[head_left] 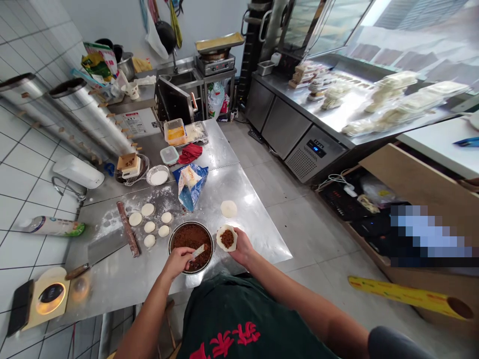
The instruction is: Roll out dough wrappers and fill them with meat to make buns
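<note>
My left hand (178, 259) grips a small flat spatula (197, 251) whose tip rests in a metal bowl (172, 238) of brown minced filling. My right hand (242, 247) cups a round dough wrapper (226, 238) with a lump of the filling in its middle, just right of the bowl. Several small dough discs (149, 227) lie on the floured steel table (123, 274) left of the bowl. One flattened wrapper (228, 208) lies alone beyond my right hand.
A wooden rolling pin (127, 228) and a cleaver (98, 255) lie at the left. A blue flour bag (190, 185), a bowl of flour (157, 175), a red cloth (190, 152) and plastic tubs (174, 131) sit further back. A scale (48, 296) stands at the near left corner. Steel counters line the right.
</note>
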Demonstrator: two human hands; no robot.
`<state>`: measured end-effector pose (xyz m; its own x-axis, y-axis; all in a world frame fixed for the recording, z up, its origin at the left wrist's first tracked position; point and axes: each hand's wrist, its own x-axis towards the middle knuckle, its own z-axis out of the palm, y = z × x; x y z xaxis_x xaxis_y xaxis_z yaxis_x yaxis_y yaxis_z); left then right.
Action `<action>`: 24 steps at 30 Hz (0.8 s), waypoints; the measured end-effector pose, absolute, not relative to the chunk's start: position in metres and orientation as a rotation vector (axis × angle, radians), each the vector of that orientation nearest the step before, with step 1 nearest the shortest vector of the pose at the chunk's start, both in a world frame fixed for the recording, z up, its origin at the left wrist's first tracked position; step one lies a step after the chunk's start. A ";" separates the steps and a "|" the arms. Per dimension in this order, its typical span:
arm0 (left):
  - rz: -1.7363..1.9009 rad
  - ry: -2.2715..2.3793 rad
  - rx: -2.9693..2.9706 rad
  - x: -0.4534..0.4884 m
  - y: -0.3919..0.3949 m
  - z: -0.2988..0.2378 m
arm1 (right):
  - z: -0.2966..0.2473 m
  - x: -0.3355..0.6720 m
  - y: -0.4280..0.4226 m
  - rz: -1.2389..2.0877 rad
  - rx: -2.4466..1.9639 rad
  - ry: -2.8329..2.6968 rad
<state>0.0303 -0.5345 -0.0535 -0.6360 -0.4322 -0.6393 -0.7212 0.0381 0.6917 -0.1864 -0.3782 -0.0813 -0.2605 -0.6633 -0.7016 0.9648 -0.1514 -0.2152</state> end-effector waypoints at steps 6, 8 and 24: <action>1.386 2.713 -1.122 0.014 -0.516 0.002 | -0.058 -0.166 -0.407 -1.637 0.466 0.684; 1.064 3.055 -0.996 0.009 -0.499 0.010 | -0.044 -0.161 -0.416 -1.644 0.415 0.597; 0.437 2.810 -1.187 0.027 -0.516 -0.013 | -0.051 -0.185 -0.409 -1.631 0.362 0.663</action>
<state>0.0269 -0.5158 -0.0126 -0.7015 -0.6936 -0.1639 -0.7105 0.6631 0.2355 -0.1849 -0.4086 -0.0510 -0.1753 -0.7932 -0.5832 0.9751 -0.0582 -0.2139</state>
